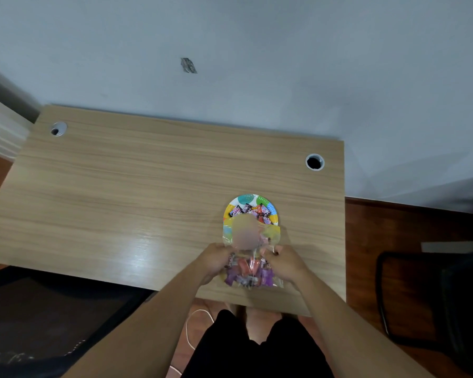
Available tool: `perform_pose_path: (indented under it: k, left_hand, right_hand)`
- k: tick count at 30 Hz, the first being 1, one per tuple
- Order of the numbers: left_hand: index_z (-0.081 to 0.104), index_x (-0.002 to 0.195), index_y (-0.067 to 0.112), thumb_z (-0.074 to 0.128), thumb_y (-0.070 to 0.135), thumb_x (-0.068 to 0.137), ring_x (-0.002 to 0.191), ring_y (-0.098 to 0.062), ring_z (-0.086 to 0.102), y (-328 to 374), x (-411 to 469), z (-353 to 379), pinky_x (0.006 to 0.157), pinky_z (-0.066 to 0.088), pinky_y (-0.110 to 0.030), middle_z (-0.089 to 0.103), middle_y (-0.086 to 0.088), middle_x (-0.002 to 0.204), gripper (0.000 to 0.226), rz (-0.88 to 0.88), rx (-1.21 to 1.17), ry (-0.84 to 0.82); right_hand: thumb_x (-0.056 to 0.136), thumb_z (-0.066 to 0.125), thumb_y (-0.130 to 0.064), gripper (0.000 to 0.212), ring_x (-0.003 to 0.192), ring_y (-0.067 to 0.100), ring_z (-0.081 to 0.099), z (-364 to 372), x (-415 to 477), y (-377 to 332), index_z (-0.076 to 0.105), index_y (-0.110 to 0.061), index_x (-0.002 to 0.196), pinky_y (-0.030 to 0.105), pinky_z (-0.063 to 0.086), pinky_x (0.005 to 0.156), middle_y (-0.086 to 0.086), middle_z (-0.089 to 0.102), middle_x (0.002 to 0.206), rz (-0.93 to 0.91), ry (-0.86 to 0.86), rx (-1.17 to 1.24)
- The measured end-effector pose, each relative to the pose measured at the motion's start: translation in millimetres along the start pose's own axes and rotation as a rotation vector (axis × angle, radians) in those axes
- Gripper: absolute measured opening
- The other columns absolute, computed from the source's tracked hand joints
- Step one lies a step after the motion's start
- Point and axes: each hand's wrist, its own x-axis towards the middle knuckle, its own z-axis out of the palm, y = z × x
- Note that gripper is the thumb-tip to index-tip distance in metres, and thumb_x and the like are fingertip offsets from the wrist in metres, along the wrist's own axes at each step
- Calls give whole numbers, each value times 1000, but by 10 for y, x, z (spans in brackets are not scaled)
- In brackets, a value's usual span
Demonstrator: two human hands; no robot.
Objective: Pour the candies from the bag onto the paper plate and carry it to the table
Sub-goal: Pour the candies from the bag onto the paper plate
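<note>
While tilted over paper plate (268,205), bag (250,274) held — left hand (216,259), right hand (286,263) — grip clenched.

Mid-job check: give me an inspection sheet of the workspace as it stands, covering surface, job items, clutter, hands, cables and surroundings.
Surface: wooden desk, light woodgrain, two cable holes.
Job items: paper plate near the desk's right front, some candies already on it; clear candy bag still holds many, its mouth over the plate.
Clutter: nothing seen.
Hands: left hand and right hand both grip the bag.
Cables: white cable on the floor under the desk's front edge.
Surroundings: pale wall with a small mark; black chair at right; reddish wooden floor.
</note>
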Motion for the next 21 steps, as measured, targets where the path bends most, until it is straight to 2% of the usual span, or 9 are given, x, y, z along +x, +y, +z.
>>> perform_pose_path:
  k: [2, 4, 8, 11, 14, 15, 18, 21]
  left_hand:
    - [75, 118, -7, 66, 17, 102, 96, -37, 73, -15, -18, -9, 86, 60, -50, 76, -32, 120, 30, -2, 10, 10]
    - [74, 119, -7, 61, 13, 105, 97, -35, 73, -32, -29, -15, 92, 61, -53, 76, -31, 122, 28, -9, 21, 15]
    - [75, 111, 4, 60, 17, 107, 89, -28, 73, -14, -97, -19, 74, 61, -33, 77, -19, 111, 20, -22, 44, 0]
    - [76, 119, 3, 64, 24, 106, 92, -26, 76, -13, -113, -38, 78, 63, -34, 80, -18, 118, 28, -21, 28, -7]
    - [75, 119, 2, 67, 25, 104, 72, -17, 77, 7, -132, -32, 73, 64, -32, 80, -11, 103, 29, -18, 14, -16]
    - [75, 119, 1, 67, 25, 104, 71, -17, 76, 6, -134, -29, 78, 64, -35, 79, -10, 101, 29, -16, 11, -15]
    - [75, 121, -1, 68, 26, 103, 88, -27, 74, -9, -123, -41, 98, 59, -47, 82, -15, 109, 33, -16, 10, -8]
    - [75, 120, 0, 68, 28, 103, 95, -30, 73, -13, -137, -53, 104, 58, -55, 80, -21, 122, 33, -19, 13, -12]
  right_hand:
    - [104, 64, -38, 44, 55, 16, 40, 15, -3, 18, 45, -21, 68, 33, 32, 59, -1, 43, 61, -1, -5, -3]
    - [103, 64, -40, 45, 60, 19, 42, 31, -20, 28, 44, -19, 68, 34, 32, 61, 3, 44, 64, 2, -2, -4]
    - [104, 61, -44, 51, 56, 19, 42, 28, -83, 19, 40, -20, 64, 34, 30, 56, 1, 45, 60, 9, 9, 1]
    - [105, 61, -44, 53, 51, 16, 40, 0, -138, -5, 42, -20, 61, 33, 29, 53, -3, 44, 55, -15, 25, 6]
    - [104, 60, -45, 49, 54, 15, 43, -25, -158, -8, 46, -20, 65, 32, 31, 54, -4, 47, 57, -27, 44, 26]
    - [104, 61, -43, 48, 55, 15, 43, -30, -155, -5, 46, -19, 65, 32, 32, 55, -3, 47, 59, -30, 52, 27]
    - [104, 60, -38, 47, 56, 16, 41, -37, -135, 12, 41, -20, 65, 33, 31, 56, -2, 44, 59, -43, 62, 29]
    - [104, 61, -38, 43, 55, 17, 44, -40, -134, 13, 47, -18, 68, 33, 33, 57, -1, 48, 60, -39, 53, 45]
